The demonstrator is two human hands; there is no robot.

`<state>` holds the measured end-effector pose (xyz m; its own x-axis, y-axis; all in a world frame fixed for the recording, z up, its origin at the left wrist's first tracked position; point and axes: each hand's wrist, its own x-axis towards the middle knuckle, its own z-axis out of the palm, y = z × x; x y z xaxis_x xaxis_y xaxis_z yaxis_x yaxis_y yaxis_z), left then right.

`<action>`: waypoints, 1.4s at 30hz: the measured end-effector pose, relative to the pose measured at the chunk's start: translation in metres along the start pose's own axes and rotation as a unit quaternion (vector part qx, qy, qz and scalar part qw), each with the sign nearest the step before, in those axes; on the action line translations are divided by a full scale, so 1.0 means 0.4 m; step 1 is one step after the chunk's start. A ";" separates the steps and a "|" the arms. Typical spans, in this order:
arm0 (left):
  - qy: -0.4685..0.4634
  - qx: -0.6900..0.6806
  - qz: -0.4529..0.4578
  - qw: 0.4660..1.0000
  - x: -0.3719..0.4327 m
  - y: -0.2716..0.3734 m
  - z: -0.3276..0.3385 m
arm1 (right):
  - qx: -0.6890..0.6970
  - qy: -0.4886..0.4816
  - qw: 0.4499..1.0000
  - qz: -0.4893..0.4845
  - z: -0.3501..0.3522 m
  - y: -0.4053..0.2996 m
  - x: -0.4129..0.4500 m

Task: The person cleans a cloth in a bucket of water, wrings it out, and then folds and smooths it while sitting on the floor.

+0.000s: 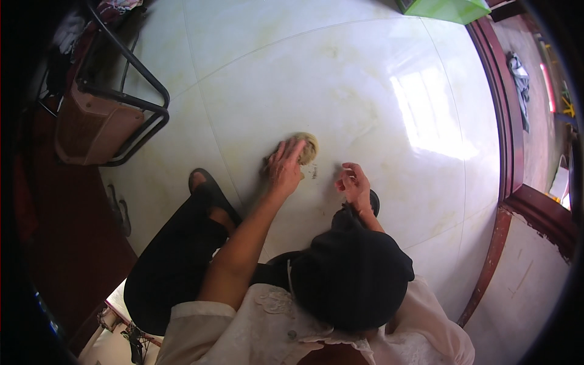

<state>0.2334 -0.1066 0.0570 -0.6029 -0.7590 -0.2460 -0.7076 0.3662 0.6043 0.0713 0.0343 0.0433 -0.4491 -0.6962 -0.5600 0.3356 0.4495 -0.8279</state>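
Observation:
My left hand [285, 169] presses down on a bunched tan cloth [308, 148] on the glossy pale tiled floor [365, 86]. Its fingers lie over the cloth's left side, where a darker part shows beneath them. Small dark specks of dirt [314, 172] lie on the tile just below the cloth. To the right, my right hand [354, 182] hovers near my right knee with its fingers loosely curled and apart, and nothing shows in it.
A metal-framed chair [98, 123] stands at the upper left, with dark footwear [119, 212] below it. At the top right sits a green box [445, 9], beside a dark red door frame [499, 105]. My sandalled left foot [207, 187] is left of the cloth.

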 end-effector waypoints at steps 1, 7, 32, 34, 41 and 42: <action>-0.002 -0.002 -0.002 1.000 -0.012 0.005 0.002 | -0.041 0.013 0.999 -0.034 0.004 -0.016 -0.004; -0.063 0.207 0.220 0.951 -0.079 0.030 -0.003 | -0.353 -0.088 0.866 -0.343 0.027 -0.132 0.028; 0.184 -0.381 -0.236 0.875 -0.176 0.012 0.135 | -0.057 -0.183 0.975 0.116 0.133 0.089 -0.023; 0.168 -0.499 -0.228 0.819 -0.187 -0.021 0.094 | 0.249 -0.245 0.889 0.295 0.167 0.078 -0.034; 0.196 -0.517 -0.227 0.801 -0.159 -0.003 0.026 | -0.007 -0.341 0.939 0.035 0.205 -0.069 -0.027; 0.201 -0.511 -0.209 0.809 -0.158 -0.041 0.038 | -0.067 -0.348 0.935 -0.018 0.205 -0.095 -0.024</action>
<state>0.2776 -0.0566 0.0511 -0.0754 -0.8902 -0.4493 -0.0196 -0.4492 0.8932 0.1309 -0.0219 0.0827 0.2051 -0.8867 -0.4143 0.2033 0.4527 -0.8682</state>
